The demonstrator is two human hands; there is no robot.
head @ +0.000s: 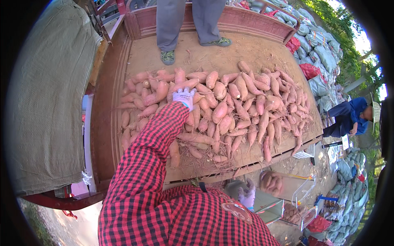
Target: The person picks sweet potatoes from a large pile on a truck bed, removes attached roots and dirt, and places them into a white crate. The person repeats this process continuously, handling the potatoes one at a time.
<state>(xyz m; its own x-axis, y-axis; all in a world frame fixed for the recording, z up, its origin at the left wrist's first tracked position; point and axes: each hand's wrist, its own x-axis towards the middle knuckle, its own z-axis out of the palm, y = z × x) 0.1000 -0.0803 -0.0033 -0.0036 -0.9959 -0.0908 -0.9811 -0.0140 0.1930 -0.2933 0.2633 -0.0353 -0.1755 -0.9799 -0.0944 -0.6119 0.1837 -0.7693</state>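
Observation:
A broad heap of sweet potatoes [220,112] with thin roots lies on a flat wooden truck bed [246,49]. My left hand [184,97], in a pale glove, rests on the heap's left part, its fingers spread against a long sweet potato [187,84]; whether it grips one cannot be told. Low beside my body, my right hand [247,196], gloved too, has its fingers apart and holds nothing visible. It is next to an open grey-green bag held on a frame [271,209]. Another framed bag [289,184] with sweet potatoes inside stands farther right.
A person in grey trousers [170,24] stands on the bed behind the heap. Red metal side walls [243,18] edge the bed. At right are a seated person in blue [351,117], a white crate [304,152] and stacked filled sacks [324,58]. Grey-green cloth [52,101] hangs at left.

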